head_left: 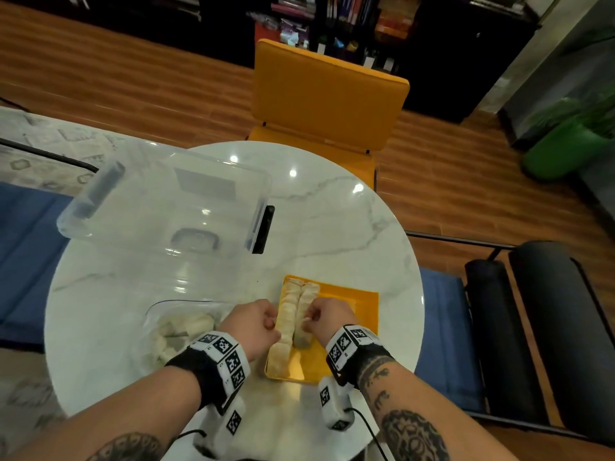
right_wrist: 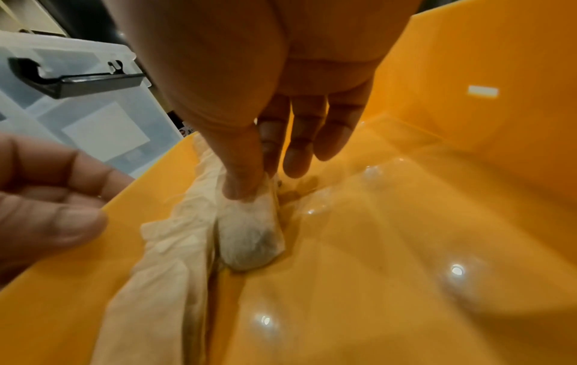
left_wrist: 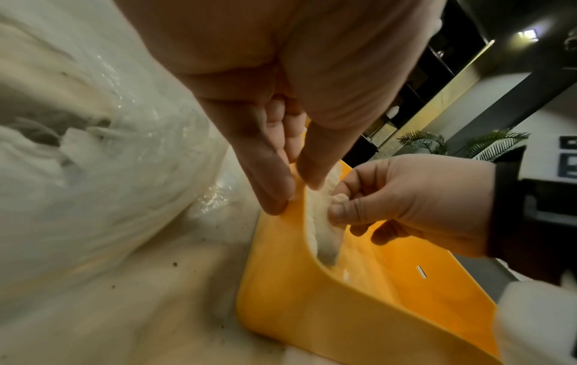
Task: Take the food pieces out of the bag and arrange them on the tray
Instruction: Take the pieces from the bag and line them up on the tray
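Now the right hand [head_left: 324,316] is setting a dumpling [right_wrist: 249,237] down in the yellow tray [head_left: 362,301], with its thumb and forefinger pinched on the pleated top edge while the other fingers hang loosely curled. The piece already touches the tray floor, just beside the first row. To do this step well, I would lower it flat, press it lightly against its neighbours so the second row runs straight, and let go only once it sits without tipping; the wrapper looks soft and thin, so a hard pinch could tear it.

The left hand [head_left: 254,322] sits at the tray's left rim, fingers bent, with thumb and fingertip meeting at the edge of the first row [head_left: 286,324]. Whether it grips a piece or only steadies the row, I cannot tell.

Counted: 1 tray, with 2 rows of dumplings along its left side, the left row running the tray's whole length and the right row shorter. The pieces press together too closely to count singly. There is 1 clear bag [head_left: 179,327] left of the tray, more pieces inside, so the task is partly done. Beyond it, 1 clear plastic box [head_left: 159,201] stands on the round marble table [head_left: 349,227].
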